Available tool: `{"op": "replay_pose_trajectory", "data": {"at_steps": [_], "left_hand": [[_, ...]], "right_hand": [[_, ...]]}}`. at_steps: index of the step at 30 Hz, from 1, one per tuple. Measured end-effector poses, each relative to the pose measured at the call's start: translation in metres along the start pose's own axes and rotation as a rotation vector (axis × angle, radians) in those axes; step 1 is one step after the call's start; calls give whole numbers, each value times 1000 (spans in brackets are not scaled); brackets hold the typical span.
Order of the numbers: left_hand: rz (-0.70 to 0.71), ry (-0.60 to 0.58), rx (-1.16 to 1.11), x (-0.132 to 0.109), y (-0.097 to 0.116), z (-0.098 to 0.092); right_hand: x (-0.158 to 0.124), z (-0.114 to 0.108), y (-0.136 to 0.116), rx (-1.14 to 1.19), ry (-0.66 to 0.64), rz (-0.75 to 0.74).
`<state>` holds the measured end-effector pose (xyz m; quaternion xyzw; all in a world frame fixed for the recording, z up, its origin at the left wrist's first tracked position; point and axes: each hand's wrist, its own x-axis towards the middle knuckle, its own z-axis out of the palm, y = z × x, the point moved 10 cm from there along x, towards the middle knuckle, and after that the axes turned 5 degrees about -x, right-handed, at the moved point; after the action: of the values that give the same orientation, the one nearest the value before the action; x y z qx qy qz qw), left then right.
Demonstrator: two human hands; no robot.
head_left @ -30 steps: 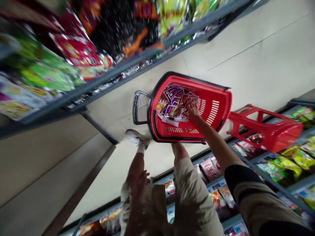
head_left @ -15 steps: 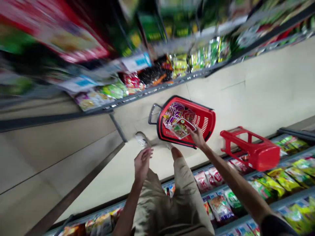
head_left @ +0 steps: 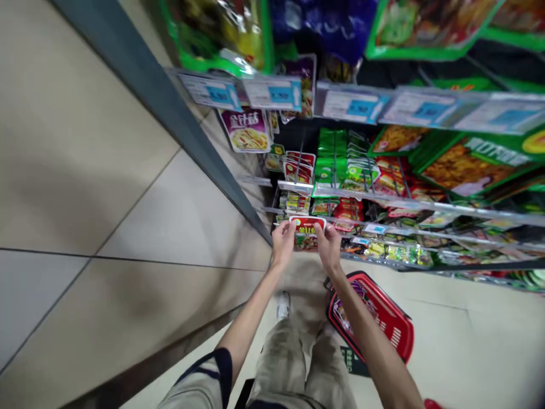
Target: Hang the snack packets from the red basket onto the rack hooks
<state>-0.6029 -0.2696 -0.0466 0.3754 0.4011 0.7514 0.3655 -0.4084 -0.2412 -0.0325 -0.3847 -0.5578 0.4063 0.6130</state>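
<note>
In front of the lower shelves I hold a flat snack packet [head_left: 307, 241] with a red top and a food picture on it. My left hand [head_left: 283, 241] pinches its left edge. The right edge is gripped by my right hand [head_left: 329, 245], thumb on the front. Behind the packet are shelf rows of small hanging packets, among them red packets [head_left: 348, 211] and green packets [head_left: 331, 156]. Below my right forearm stands a red shopping basket [head_left: 398, 341] on the floor, with purple packets [head_left: 357, 295] inside, partly hidden by the arm.
Price-tag rails [head_left: 357, 105] cross the upper shelves, where larger green-edged bags [head_left: 481, 162] hang. A dark shelf upright [head_left: 187, 130] runs down the left beside a tiled surface [head_left: 162, 210]. My shoe [head_left: 283, 305] is on the floor left of the basket.
The packet has moved from over the basket, where only my right hand held it, up before the shelves. My left hand now grips it too. The view has swung toward the shelves.
</note>
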Motion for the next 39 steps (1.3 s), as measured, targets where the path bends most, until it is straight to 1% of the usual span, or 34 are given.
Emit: {"op": "replay_pose_trajectory", "data": {"at_steps": [2, 5, 7, 9, 13, 17, 20, 23, 27, 29, 31, 35, 37, 39], "left_hand": [[55, -21, -64, 42, 20, -3], [103, -19, -78, 93, 35, -3], [120, 17, -88, 116, 37, -5], [122, 17, -115, 132, 36, -4], [139, 14, -136, 144, 40, -2], [192, 43, -115, 146, 55, 0], [223, 96, -111, 149, 63, 0], [209, 124, -111, 154, 62, 3], [175, 100, -47, 170, 58, 11], [201, 81, -21, 180, 61, 17], [235, 52, -13, 190, 64, 24], [228, 52, -77, 206, 59, 33], [217, 78, -127, 208, 56, 33], [219, 99, -159, 206, 57, 32]], "right_hand": [[35, 36, -18, 3, 18, -68], [76, 73, -25, 38, 40, -80], [94, 88, -24, 41, 54, -85], [103, 92, -25, 13, 100, -104], [111, 86, -30, -51, 221, -118], [119, 86, -38, -75, 248, -119], [122, 88, -47, -70, 271, -154], [123, 92, -50, -12, 290, -171], [134, 100, -46, 26, 265, -163], [143, 104, -45, 45, 258, -187], [154, 107, -43, 44, 289, -202], [171, 110, -36, -32, 385, -143], [173, 113, -36, -31, 403, -126], [169, 115, -40, -8, 389, -157]]}}
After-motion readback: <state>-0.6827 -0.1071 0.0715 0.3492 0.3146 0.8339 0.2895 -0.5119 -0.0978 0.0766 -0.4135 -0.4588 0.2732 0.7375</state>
